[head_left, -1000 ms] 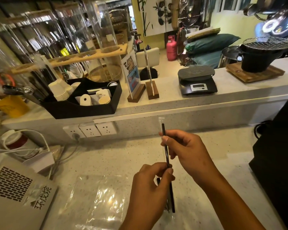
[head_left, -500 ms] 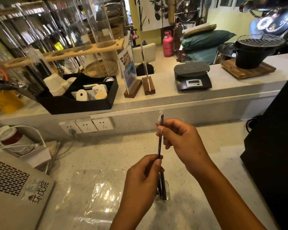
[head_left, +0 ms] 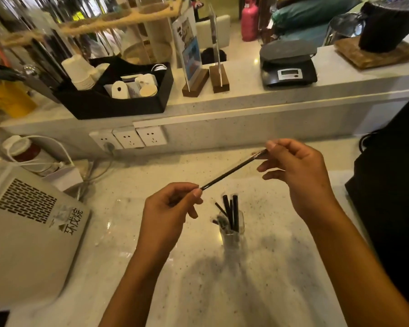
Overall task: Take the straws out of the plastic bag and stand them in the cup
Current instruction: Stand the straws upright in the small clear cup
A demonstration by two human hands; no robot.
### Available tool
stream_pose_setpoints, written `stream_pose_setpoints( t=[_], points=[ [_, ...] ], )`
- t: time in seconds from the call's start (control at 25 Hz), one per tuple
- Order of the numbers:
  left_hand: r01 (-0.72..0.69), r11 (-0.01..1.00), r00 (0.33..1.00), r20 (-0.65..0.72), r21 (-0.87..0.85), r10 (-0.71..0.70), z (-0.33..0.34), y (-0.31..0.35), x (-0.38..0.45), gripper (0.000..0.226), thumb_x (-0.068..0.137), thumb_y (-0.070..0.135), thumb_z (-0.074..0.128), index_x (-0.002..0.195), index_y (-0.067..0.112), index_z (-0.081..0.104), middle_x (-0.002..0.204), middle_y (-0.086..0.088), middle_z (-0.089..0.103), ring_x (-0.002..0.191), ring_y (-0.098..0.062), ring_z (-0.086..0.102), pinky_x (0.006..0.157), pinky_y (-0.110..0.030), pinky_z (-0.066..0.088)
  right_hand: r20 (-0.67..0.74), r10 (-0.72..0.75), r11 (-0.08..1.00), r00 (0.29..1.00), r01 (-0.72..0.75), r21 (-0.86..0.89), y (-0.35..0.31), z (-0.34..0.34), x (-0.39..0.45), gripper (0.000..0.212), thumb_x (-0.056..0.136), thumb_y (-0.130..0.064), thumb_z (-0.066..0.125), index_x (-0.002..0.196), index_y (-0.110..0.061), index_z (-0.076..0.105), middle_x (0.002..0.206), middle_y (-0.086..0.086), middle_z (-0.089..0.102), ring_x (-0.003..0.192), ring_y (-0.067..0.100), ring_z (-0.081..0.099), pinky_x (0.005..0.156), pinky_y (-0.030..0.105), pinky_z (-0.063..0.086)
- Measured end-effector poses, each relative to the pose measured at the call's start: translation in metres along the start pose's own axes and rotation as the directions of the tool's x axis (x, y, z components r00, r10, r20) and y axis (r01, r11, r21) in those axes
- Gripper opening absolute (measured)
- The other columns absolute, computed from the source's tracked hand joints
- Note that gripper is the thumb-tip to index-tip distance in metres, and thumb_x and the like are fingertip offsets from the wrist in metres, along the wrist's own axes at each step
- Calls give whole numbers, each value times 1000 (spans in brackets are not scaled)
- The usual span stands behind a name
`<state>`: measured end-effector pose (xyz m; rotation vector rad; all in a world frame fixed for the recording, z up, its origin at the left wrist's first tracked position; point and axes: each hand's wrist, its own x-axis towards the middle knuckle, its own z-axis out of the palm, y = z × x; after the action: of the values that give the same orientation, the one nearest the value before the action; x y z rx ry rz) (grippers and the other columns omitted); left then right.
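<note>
Straw (head_left: 232, 171), black and slanted above the cup (head_left: 232, 234), is pinched endwise in left hand (head_left: 169, 208) and right hand (head_left: 298, 171) grips.

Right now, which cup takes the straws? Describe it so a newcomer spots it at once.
Start at the lower speckled counter, below the wall sockets. Between the person's two forearms stands a small clear cup, with black straws already upright in it. The white paper cups lie stacked in the black tray on the upper ledge; this one is transparent and stands alone.
</note>
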<state>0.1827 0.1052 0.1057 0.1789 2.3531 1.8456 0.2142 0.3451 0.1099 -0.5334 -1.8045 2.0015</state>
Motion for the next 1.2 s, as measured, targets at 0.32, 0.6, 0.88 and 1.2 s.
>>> stream_pose_setpoints(
  t=[0.32, 0.6, 0.88, 1.2],
  points=[
    [22, 918, 984, -154, -397, -90, -32, 6, 2, 21, 80, 37, 73, 94, 23, 81, 88, 2, 73, 78, -12, 66, 67, -23, 53, 72, 163, 986, 984, -160, -54, 40, -6, -31, 14, 96, -23, 65, 92, -17, 77, 83, 6, 79, 71, 18, 72, 60, 26, 59],
    [-148, 966, 963, -253, -212, 92, -26, 29, -6, 23, 80, 38, 72, 99, 26, 78, 92, 3, 78, 86, -16, 72, 75, -27, 58, 146, 271, 959, 951, -254, -126, 69, -2, -46, 14, 97, -23, 64, 93, -19, 77, 82, 4, 79, 70, 17, 72, 61, 27, 58],
    [-322, 935, 924, -166, 147, 344, -19, 37, -5, 12, 86, 40, 72, 98, 38, 75, 89, 15, 77, 85, -8, 72, 73, -22, 57, 32, 285, 949, 958, -277, -148, 84, -16, -45, 13, 98, -28, 62, 102, -33, 74, 82, -3, 79, 65, 12, 68, 61, 26, 59],
    [-297, 896, 943, -44, 331, 329, 13, 8, -5, 11, 88, 28, 74, 99, 29, 76, 96, 21, 73, 90, 0, 68, 75, -9, 51, 14, 156, 964, 988, -149, -222, 80, -10, -36, 13, 97, -25, 64, 96, -35, 72, 79, -12, 76, 66, 3, 68, 57, 17, 56]
  ],
)
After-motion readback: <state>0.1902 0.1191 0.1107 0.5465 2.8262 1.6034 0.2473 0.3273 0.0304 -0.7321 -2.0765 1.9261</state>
